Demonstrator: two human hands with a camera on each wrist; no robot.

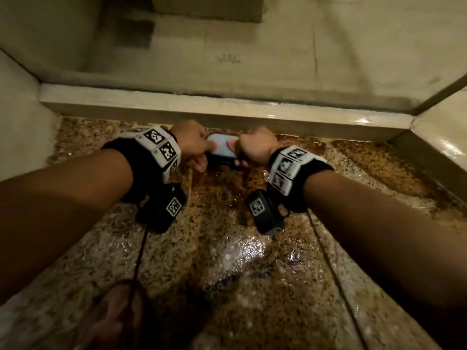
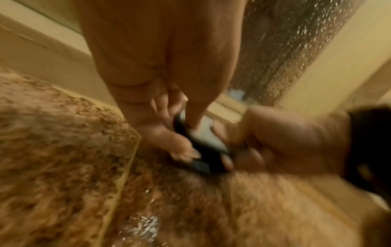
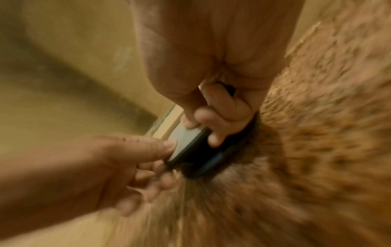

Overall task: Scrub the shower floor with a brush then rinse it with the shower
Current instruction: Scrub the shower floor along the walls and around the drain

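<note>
A scrub brush point(image 1: 222, 150) with a pale grey top and black body sits on the wet speckled brown shower floor point(image 1: 227, 261), close to the raised cream curb point(image 1: 227, 107). Both hands grip it. My left hand point(image 1: 194, 145) holds its left end, thumb on the grey top and fingers curled under the side. My right hand point(image 1: 255, 147) holds the right end in the same way. The left wrist view shows the brush point(image 2: 203, 138) between the left hand point(image 2: 169, 133) and the right hand point(image 2: 264, 142). In the right wrist view the brush point(image 3: 188, 143) is blurred.
Cream tiled walls point(image 1: 20, 122) close in on the left and right. Beyond the curb lies a pale tiled floor point(image 1: 252, 51). A shiny puddle point(image 1: 240, 251) with foam lies on the floor below the hands. A bare foot point(image 1: 113, 317) stands at the lower left.
</note>
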